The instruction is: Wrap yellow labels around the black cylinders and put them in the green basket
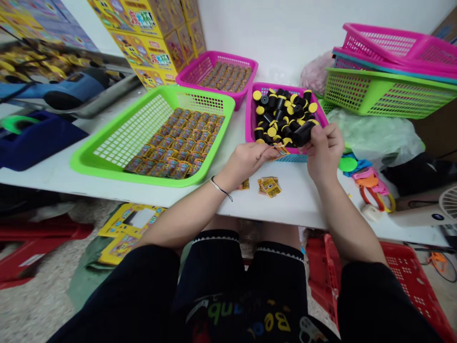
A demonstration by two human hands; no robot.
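My left hand (pixel 246 161) pinches a small printed yellow label (pixel 281 150) at the near edge of a pink basket. Beside it, my right hand (pixel 325 147) grips a black cylinder with a yellow cap (pixel 304 134). Many more such black, yellow-capped cylinders fill the pink basket (pixel 251 119) just beyond both hands. On the table below lies a small pile of printed labels (pixel 270 186), with a few more partly hidden by my left forearm. A green basket (pixel 80 162) to the left holds rows of cylinders in printed wrapping (pixel 182 143).
Behind stands another pink basket (pixel 254 66) of wrapped rows, near stacked yellow boxes (pixel 157 43). Stacked baskets (pixel 378 90) and a plastic bag (pixel 382 136) are at right, with a fan (pixel 421 212). A blue tape dispenser (pixel 43 143) sits far left. Red crates (pixel 410 276) stand below.
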